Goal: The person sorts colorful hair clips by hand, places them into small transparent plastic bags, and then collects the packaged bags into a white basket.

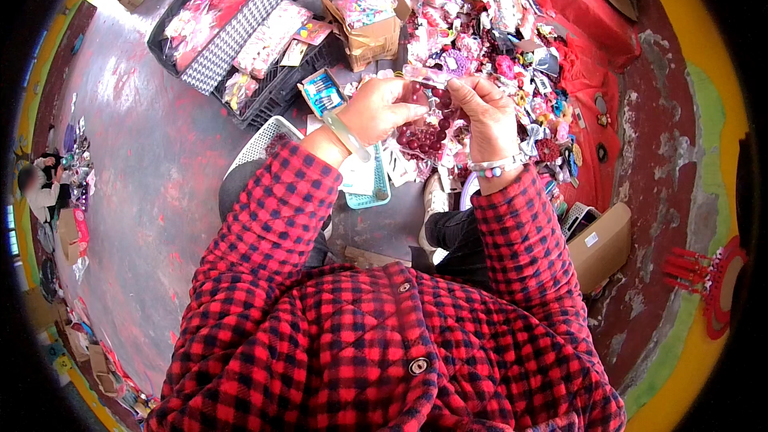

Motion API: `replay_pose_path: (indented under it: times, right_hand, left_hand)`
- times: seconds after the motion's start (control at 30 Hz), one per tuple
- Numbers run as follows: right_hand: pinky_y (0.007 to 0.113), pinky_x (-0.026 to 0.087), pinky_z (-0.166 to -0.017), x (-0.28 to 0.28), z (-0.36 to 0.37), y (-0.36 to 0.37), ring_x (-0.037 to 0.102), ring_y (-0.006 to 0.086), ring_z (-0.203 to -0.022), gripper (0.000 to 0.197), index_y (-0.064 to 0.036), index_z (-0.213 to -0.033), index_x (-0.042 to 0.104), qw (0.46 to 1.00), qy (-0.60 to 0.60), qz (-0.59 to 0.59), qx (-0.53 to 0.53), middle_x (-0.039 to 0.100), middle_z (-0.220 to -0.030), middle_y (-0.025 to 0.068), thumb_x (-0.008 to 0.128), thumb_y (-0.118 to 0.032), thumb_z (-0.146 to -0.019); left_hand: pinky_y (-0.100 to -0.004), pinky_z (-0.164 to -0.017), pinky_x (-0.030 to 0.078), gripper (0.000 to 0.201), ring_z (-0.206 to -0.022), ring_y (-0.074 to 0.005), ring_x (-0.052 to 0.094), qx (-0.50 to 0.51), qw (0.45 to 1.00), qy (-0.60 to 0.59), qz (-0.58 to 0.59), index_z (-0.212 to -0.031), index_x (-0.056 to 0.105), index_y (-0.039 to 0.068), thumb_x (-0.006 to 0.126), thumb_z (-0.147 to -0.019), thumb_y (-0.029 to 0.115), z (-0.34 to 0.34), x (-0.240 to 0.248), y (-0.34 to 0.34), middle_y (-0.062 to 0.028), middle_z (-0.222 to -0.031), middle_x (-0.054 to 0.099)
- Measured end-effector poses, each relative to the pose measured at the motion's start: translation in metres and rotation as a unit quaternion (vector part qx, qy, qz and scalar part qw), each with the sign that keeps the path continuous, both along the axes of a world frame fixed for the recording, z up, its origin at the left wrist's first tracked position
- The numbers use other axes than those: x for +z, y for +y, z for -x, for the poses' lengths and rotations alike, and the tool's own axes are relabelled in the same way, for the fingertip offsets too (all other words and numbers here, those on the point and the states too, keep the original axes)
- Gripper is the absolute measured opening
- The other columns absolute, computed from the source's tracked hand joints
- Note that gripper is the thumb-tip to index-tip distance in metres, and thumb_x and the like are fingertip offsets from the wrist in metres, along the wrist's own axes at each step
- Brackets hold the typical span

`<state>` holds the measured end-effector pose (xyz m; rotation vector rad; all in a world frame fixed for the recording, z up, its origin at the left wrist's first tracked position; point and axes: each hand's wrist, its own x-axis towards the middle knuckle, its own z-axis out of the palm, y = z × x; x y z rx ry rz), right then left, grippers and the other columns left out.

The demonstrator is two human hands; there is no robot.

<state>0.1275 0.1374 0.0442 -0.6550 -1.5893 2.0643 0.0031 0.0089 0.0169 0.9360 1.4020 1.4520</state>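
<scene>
From my remote view, a string of dark red beads (pixel 433 133) sits between two bare hands, hanging roughly from twelve to six o'clock, its lower part bunched. The right hand (pixel 486 116), at three o'clock and closest to the upper beads, has its fingers narrowed in a pinch there. The left hand (pixel 382 112) curls in from nine; I cannot tell whether its fingers grip, and they hide some beads. Clear plastic (pixel 428 74) lies across the top. Beyond: heaped trinkets (pixel 520 84) at one, a cardboard box (pixel 374 42) at eleven, a turquoise basket (pixel 370 202) at seven.
</scene>
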Motion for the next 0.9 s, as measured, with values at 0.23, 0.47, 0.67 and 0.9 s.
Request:
replay_pose_path:
  times: [0.23, 0.47, 0.67, 0.9]
  right_hand:
    - [0.021, 0.043, -0.056, -0.007, -0.002, 0.009, 0.053, 0.0074, -0.062, 0.009, -0.005, -0.082, 0.062, 0.994, 0.028, 0.071, -0.073, 0.059, -0.07, -0.001, 0.064, -0.014, -0.08]
    - [0.02, 0.045, -0.055, -0.017, -0.001, 0.016, 0.055, 0.0072, -0.06, 0.008, -0.0054, -0.083, 0.062, 0.996, 0.035, 0.059, -0.064, 0.06, -0.071, -0.001, 0.062, -0.013, -0.082]
    - [0.019, 0.039, -0.052, -0.012, 0.003, 0.008, 0.05, 0.0056, -0.057, 0.011, -0.0036, -0.076, 0.062, 0.993, 0.025, 0.081, -0.084, 0.057, -0.067, -0.0013, 0.064, -0.013, -0.081]
    - [0.02, 0.046, -0.056, -0.02, 0.002, 0.014, 0.057, 0.0082, -0.062, 0.01, -0.0037, -0.085, 0.062, 0.993, 0.021, 0.081, -0.084, 0.062, -0.074, 0.0017, 0.062, -0.013, -0.082]
  left_hand:
    - [-0.0244, -0.065, 0.047, 0.028, -0.07, -0.0103, 0.057, -0.009, 0.995, -0.088, -0.038, -0.107, 0.05, 0.003, 0.06, -0.081, 0.008, -0.008, 0.015, 0.003, -0.0032, -0.082, 0.058]
    - [-0.0253, -0.065, 0.045, 0.022, -0.074, -0.0101, 0.055, 0.012, 0.998, -0.054, -0.006, -0.097, 0.054, -0.002, 0.061, -0.08, 0.009, -0.002, -0.005, 0.002, -0.0036, -0.084, 0.059]
    - [-0.0266, -0.06, 0.042, 0.015, -0.065, -0.0082, 0.051, 0.066, 0.996, 0.055, -0.022, -0.084, 0.058, -0.002, 0.059, -0.081, 0.013, -0.006, -0.012, 0.002, -0.0047, -0.072, 0.058]
    - [-0.0233, -0.064, 0.046, 0.019, -0.073, -0.0078, 0.055, 0.003, 0.998, 0.056, -0.004, -0.098, 0.055, 0.001, 0.052, -0.089, 0.017, -0.001, -0.004, 0.002, -0.0019, -0.086, 0.059]
